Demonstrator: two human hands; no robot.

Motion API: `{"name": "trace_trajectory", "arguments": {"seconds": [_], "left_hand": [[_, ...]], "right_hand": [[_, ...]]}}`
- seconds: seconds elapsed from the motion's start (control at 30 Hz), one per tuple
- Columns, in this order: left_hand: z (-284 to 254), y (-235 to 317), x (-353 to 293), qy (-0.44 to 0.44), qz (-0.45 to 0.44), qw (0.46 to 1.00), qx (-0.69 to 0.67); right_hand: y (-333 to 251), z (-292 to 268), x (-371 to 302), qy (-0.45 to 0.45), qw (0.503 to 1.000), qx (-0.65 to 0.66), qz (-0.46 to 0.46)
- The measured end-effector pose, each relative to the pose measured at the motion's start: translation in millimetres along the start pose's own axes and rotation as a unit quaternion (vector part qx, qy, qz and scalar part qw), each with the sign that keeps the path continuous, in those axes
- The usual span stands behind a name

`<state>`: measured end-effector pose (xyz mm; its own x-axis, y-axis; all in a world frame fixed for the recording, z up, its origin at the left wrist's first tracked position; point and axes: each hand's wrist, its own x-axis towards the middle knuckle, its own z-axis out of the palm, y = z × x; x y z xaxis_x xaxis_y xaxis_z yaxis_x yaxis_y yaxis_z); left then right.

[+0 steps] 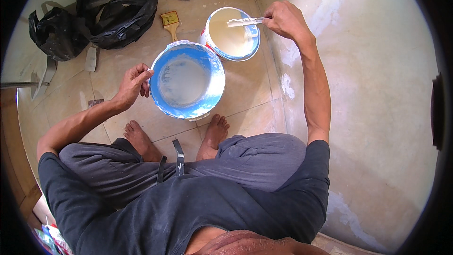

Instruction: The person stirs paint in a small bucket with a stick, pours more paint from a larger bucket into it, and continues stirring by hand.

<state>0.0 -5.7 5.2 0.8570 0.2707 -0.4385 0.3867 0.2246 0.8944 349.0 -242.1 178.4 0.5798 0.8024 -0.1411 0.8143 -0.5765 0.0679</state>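
Note:
My left hand (pixel 134 84) pinches the left rim of a blue bucket (pixel 213 68), thumb over the edge and fingers outside. The bucket tilts toward me, and whitish residue coats its inner wall and bottom. In my right hand (pixel 285 20) is a narrow flat stick (pixel 243 21) smeared with thick white paste. Its coated end hovers over a second bucket (pixel 254 47), which holds cream-coloured liquid and has a blue, white-smeared inner rim. The two buckets stand close together, the first one nearer to me.
Behind the buckets lies a wide paintbrush (pixel 171 24) with a pale handle. Black plastic bags (pixel 115 12) are heaped at the far left, a flat pale scraper-like piece (pixel 91 59) beside them. A patched wall (pixel 368 89) rises on the right. My bare feet (pixel 214 134) rest on the tiles.

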Motion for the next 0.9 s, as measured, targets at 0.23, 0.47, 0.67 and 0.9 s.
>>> {"name": "trace_trajectory", "arguments": {"seconds": [0.23,0.47,0.67,0.9], "left_hand": [[1.1,3.4,-0.5,-0.001,0.003,1.000,0.004],[1.7,4.1,-1.7,0.000,0.001,1.000,0.003],[-0.8,1.8,-2.0,0.000,0.001,1.000,0.006],[4.0,-4.3,9.6,-0.014,0.003,1.000,-0.001]], "right_hand": [[-0.7,-1.0,-0.3,0.004,1.000,-0.014,-0.008],[1.3,0.0,-0.1,0.007,1.000,-0.012,-0.015],[-5.6,16.4,8.4,-0.009,0.999,-0.029,-0.032],[0.1,114.4,22.2,0.238,0.943,-0.043,-0.230]]}}
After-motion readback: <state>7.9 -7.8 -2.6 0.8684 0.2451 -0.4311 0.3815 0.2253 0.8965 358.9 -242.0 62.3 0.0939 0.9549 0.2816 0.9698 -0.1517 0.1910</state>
